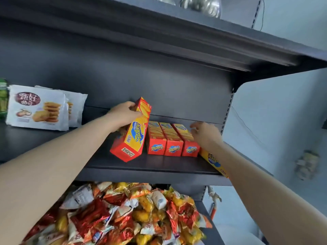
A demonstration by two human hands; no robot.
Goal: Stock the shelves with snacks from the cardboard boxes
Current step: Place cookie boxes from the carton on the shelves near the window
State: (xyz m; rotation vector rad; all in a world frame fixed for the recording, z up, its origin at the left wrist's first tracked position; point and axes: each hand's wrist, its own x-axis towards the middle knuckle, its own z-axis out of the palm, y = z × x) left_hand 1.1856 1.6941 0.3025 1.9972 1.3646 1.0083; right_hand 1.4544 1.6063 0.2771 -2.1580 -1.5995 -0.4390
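Red cracker box (131, 133) tilted in left hand (123, 114), right hand (203, 134) beside boxes (172, 139)

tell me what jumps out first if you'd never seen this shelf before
The tilted red and orange cardboard cracker box held in the left hand stands out at mid-shelf, leaning beside a neat row of three matching red boxes that the open right hand reaches over. Below the dark grey metal shelf, a bright heap of red, yellow and white snack wrappers fills the lower level.
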